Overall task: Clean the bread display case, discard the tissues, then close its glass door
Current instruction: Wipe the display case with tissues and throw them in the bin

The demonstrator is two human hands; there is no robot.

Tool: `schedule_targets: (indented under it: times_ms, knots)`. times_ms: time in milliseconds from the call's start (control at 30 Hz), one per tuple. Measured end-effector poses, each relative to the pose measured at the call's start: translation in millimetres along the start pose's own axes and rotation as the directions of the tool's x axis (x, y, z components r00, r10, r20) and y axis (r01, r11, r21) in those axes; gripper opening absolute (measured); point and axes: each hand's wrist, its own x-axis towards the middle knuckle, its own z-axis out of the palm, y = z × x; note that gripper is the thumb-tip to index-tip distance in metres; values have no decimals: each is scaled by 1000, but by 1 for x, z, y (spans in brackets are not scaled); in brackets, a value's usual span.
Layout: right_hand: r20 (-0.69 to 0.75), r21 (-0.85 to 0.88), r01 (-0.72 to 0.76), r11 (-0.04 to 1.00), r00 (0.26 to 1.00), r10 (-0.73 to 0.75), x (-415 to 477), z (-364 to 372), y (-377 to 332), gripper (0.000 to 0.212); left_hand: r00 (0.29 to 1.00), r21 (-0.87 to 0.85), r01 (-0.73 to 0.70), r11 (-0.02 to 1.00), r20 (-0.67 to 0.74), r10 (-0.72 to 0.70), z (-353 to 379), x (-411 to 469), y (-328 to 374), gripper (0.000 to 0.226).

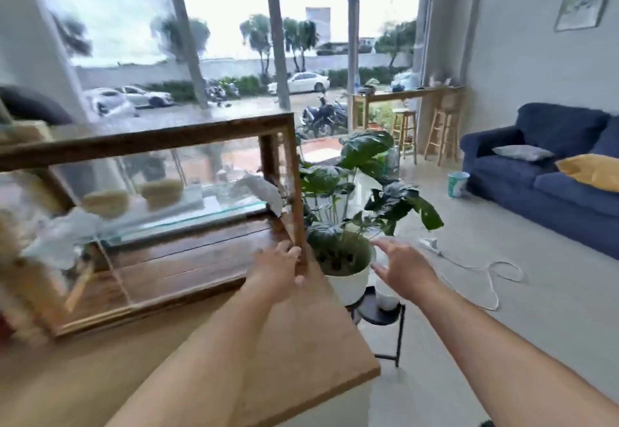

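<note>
My left hand (279,264) grasps the wooden corner post (296,192) of the bread display case (144,145) on the counter's (301,343) right end, probably to steady it; my right hand (400,267) hovers spread, empty, beside the potted plant (348,192).

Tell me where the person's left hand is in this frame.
In the head view, the left hand is low of centre, gripping the wooden frame at the display case's right end, just left of the white plant pot; the right hand hovers open beside it.
</note>
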Motion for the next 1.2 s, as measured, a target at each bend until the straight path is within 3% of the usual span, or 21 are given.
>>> schedule_targets:
  times_ms: [167,333,533,700,800,933,1067,1200]
  knots:
    - [47,42,222,974,973,-224,24,19,-101,49,939,-20,342,939,34,-341,-2,-75,-118,64]
    - [13,79,319,944,947,-321,56,28,-171,46,860,7,509,861,-30,-509,-18,-124,-198,65]
    - [-47,156,314,936,949,-311,111,35,-221,46,742,-45,659,751,-122,-659,-37,-150,-288,61]
    - [-139,132,330,935,940,-312,159,50,-249,49,762,-142,609,780,-169,-625,-38,-140,-359,57]
    - [-114,56,372,926,924,-364,185,53,-261,58,770,-121,575,809,-253,-586,-41,-123,-390,58]
    - [-32,-21,333,943,942,-333,209,58,-267,60,778,-78,601,796,-171,-604,-30,-99,-419,64]
    - [132,-79,336,939,937,-324,231,64,-268,51,771,-167,608,776,-111,-627,-13,-80,-431,49]
    - [-32,-36,366,930,930,-367,236,70,-270,27,768,-210,592,778,-144,-624,-10,-69,-431,40]
